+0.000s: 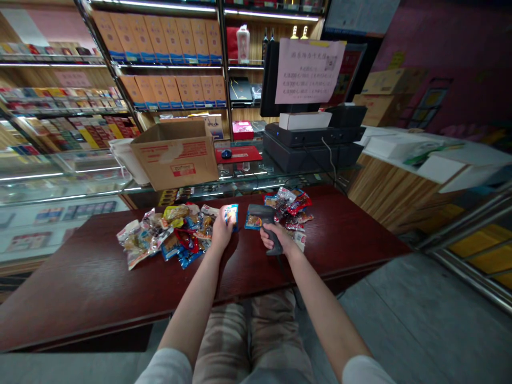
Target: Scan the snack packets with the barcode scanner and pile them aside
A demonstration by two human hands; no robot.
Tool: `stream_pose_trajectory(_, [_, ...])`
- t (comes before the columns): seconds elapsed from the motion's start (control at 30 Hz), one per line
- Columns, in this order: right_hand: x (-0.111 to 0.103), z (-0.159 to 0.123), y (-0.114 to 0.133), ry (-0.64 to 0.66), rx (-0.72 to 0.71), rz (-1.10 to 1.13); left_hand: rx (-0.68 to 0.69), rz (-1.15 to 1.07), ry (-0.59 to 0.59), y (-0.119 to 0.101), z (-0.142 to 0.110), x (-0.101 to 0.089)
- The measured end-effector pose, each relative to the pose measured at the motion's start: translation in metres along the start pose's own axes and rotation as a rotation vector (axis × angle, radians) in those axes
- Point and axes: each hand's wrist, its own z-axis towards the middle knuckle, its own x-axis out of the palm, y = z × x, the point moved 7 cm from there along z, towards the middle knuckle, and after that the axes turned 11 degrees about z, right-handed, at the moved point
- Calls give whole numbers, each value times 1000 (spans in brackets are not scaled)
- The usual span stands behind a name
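Scanner (264, 212), black, its handle closed in my right hand (276, 238), its head over a flat blue packet (252, 221) on the red-brown table (96, 277); white-and-blue packet (231, 214), pinched in my left hand (221, 230). Left heap (172, 234), mixed snack packets; right heap (294, 205), smaller. Farther: cardboard box (176, 160), left; monitor (269, 80) with pink sheet (308, 69), right. Farthest: shelves of orange boxes (160, 40).

We are wearing a top with pale grey-white sleeves (167, 367) that are ending short of our forearms, their edges looking plain. Our loose trousers (226, 341) are showing a dull beige-brown, the cloth creasing along both legs. Our left hand (222, 229) and right hand (275, 239) are showing bare.
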Motion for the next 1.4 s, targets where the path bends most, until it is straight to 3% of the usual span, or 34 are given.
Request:
stream_pose_trajectory(0.1, [-6,-9,18,-39,-75,12,14,234,-36,4,2,-18])
stream_pose_trajectory(0.27, [-30,-28,53,-114,-149,34,-208,635,-173,24,-3,-54])
stream_pose_trajectory(0.33, [-41,-35,62,-122,-160,66,-165,660,-134,18,-4,-51])
stream_pose_trajectory(0.43, [-56,-42,67,-145,-174,97,4,657,88,2,-5,-26])
stream_pose_trajectory(0.5, [-63,-43,65,-151,-167,97,35,687,161,-1,-7,-16])
stream_pose_trajectory(0.63, [-66,-42,55,-140,-125,101,-62,730,50,5,-9,-27])
stream_pose_trajectory(0.73, [-66,-40,52,-136,-107,111,7,692,-10,-6,-11,-30])
stream_pose_trajectory(0.83, [-67,-40,53,-131,-105,135,176,575,29,-37,-12,-11])
stream_pose_trajectory(0.9, [-69,-40,55,-132,-117,155,195,514,145,-52,-12,12])
stream_pose_trajectory(1.03, [-73,-43,59,-136,-143,172,23,522,360,-55,-3,51])
stream_pose_trajectory(1.27, [-76,-42,58,-135,-120,144,-196,395,485,-37,25,76])
stream_pose_trajectory(1.33, [-76,-40,57,-128,-106,135,-302,181,476,-26,30,84])
stream_pose_trajectory(1.4, [-76,-38,56,-117,-93,127,-412,-233,429,-16,32,92])
